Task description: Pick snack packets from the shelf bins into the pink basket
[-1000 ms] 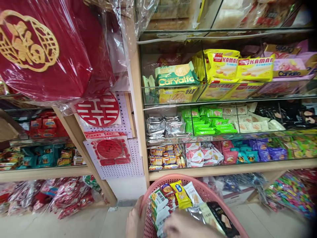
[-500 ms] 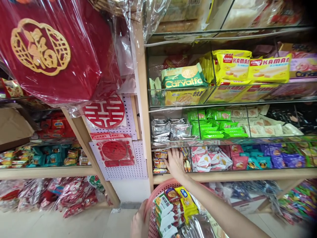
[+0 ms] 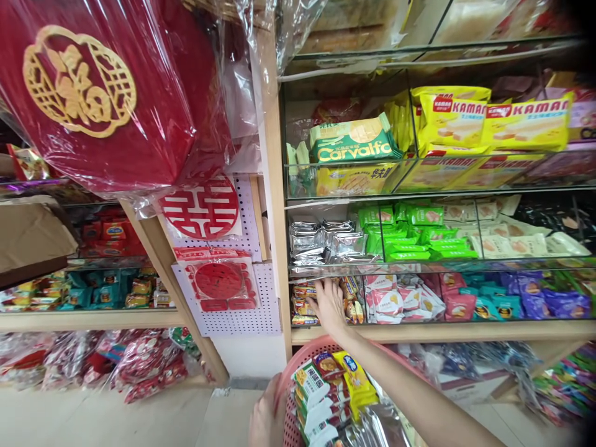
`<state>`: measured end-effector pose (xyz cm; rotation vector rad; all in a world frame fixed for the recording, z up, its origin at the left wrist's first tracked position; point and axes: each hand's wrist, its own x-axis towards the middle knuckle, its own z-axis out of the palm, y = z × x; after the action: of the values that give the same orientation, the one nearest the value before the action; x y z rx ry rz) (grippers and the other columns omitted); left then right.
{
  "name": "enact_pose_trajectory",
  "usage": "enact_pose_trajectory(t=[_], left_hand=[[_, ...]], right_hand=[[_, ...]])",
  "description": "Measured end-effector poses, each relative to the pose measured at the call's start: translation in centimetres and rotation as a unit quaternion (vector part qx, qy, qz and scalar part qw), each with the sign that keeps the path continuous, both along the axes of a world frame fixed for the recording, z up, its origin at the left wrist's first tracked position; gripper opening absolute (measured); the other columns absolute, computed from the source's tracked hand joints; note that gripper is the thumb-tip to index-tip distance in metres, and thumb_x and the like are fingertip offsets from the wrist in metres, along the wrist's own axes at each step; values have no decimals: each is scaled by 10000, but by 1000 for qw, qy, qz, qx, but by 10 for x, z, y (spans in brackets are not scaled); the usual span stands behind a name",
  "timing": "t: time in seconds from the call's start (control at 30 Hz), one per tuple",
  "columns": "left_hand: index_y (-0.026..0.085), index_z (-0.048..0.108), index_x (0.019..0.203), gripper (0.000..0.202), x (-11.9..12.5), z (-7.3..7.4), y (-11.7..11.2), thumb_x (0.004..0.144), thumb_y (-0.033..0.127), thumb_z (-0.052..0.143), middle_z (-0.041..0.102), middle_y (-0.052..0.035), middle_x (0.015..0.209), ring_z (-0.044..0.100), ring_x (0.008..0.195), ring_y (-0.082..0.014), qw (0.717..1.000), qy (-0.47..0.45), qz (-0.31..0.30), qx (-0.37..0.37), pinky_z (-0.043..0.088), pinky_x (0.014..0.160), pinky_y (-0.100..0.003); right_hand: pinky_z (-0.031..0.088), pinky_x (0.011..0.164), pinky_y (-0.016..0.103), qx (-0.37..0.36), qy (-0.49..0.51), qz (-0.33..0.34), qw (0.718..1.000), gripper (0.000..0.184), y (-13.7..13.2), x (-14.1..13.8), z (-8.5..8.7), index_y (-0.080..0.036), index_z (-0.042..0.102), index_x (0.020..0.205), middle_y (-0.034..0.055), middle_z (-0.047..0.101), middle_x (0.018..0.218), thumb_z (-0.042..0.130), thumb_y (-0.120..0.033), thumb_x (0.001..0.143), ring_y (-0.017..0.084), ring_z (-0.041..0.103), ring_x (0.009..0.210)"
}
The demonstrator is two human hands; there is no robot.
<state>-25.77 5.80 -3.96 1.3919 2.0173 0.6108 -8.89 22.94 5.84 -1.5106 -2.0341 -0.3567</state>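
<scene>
My left hand (image 3: 266, 413) is closed on the left rim of a pink perforated plastic basket (image 3: 298, 357). Inside the basket lie white-and-green snack packs (image 3: 310, 385), a yellow packet (image 3: 356, 382) and silver packets (image 3: 379, 425). Past the basket, my right hand (image 3: 331, 310) reaches into the leftmost compartment of the lowest glass-fronted shelf. Its fingers are stretched and apart over small yellow-and-brown wrapped snacks (image 3: 354, 301), touching or just above them; the fingertips are partly hidden. No packet shows in that hand.
White-and-pink packets (image 3: 388, 301) fill the neighbouring compartment. Silver packets (image 3: 305, 239) and green packets (image 3: 407, 239) sit one shelf above. A wooden upright (image 3: 274, 186) stands left of these shelves. A large red plastic-wrapped box (image 3: 162, 105) juts out at upper left.
The view has shifted slightly, so the shelves appear a little further right. My right hand stays in the same compartment, and my left hand keeps hold of the basket.
</scene>
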Motion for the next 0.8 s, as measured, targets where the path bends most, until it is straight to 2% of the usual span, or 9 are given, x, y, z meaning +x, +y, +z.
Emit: enact_pose_trajectory(t=[0.13,0.27,0.5,0.67,0.8], left_hand=[[193,466,1330,562,-1,-4,0,862,457,302,655,-84,1226,585,1141,-212,1000,-1,1,9,441,938,-296],[197,454,1340,558,-1,-6,0,873,461,301,669,-90,1197,588,1136,-217,1000,7,4,6,443,923,-309],[201,485,1300,508,3,8,-5,890,423,285,690,-75,1156,616,1082,-188,999,2,-11,44,447,898,-274],[165,480,1303,517,5,16,-6,892,398,268,697,-96,1131,627,1052,-197,999,4,-18,42,449,887,-287],[163,467,1318,523,6,17,-6,897,402,268,700,-93,1128,639,1020,-197,999,6,-20,39,459,861,-286]], right_hand=[[372,794,380,-8,-9,28,1000,327,1,8,3,-167,552,1150,155,553,1075,564,-278,842,288,485,962],[359,869,395,-6,-13,70,997,298,-1,12,8,-178,557,1128,125,578,1086,575,-238,837,268,492,995],[345,961,424,18,8,138,990,318,-16,22,11,-184,518,1166,104,603,1120,531,-175,849,249,516,1038],[385,996,411,27,128,203,970,348,-57,43,2,-187,486,1187,109,566,1183,540,-183,843,240,500,1125],[461,950,338,-64,259,193,944,319,-111,63,-9,-239,478,1161,76,567,1179,546,-259,850,202,550,1115]])
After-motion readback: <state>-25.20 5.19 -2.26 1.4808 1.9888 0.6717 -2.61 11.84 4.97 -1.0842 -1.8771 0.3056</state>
